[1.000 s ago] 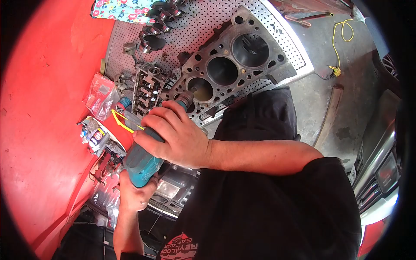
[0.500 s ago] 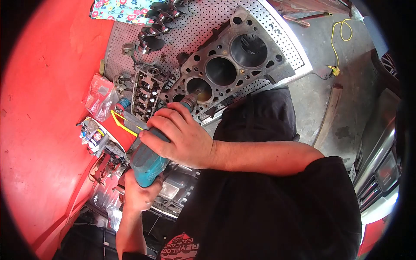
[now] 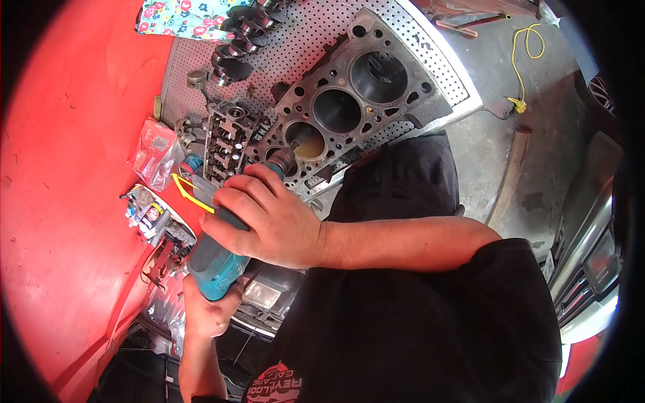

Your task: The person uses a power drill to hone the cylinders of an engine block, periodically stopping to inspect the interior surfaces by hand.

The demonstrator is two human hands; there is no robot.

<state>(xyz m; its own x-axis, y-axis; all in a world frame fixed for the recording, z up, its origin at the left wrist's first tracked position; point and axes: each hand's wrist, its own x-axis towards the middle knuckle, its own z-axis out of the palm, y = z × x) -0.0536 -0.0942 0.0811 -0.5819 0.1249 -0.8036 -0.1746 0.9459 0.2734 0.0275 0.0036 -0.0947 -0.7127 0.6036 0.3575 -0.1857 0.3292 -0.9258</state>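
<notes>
My left hand (image 3: 209, 309) wraps round the handle of a teal and black power drill (image 3: 216, 265). My right hand (image 3: 272, 218) lies over the drill's front body, its fingers curled on the housing behind the chuck (image 3: 283, 159). From the chuck, a shaft points into one bore of a grey engine block (image 3: 356, 115). What sits at the shaft's end inside that bore is hard to make out. Amber colouring shows on the bore's wall (image 3: 310, 146). Two larger-looking bores lie open beyond it, and the nearest one is partly hidden by the chuck.
The block rests on a perforated metal table (image 3: 463, 87). Around it lie a crankshaft (image 3: 247, 40), a cylinder head (image 3: 224, 144), a piston (image 3: 197, 78) and a floral cloth (image 3: 185, 17). A red wall (image 3: 67, 168) stands left; a yellow cord (image 3: 516, 67) lies on the floor.
Both hands and the drill have shifted slightly down and left. The chuck has moved left across the bore, leaving more of its amber wall showing.
</notes>
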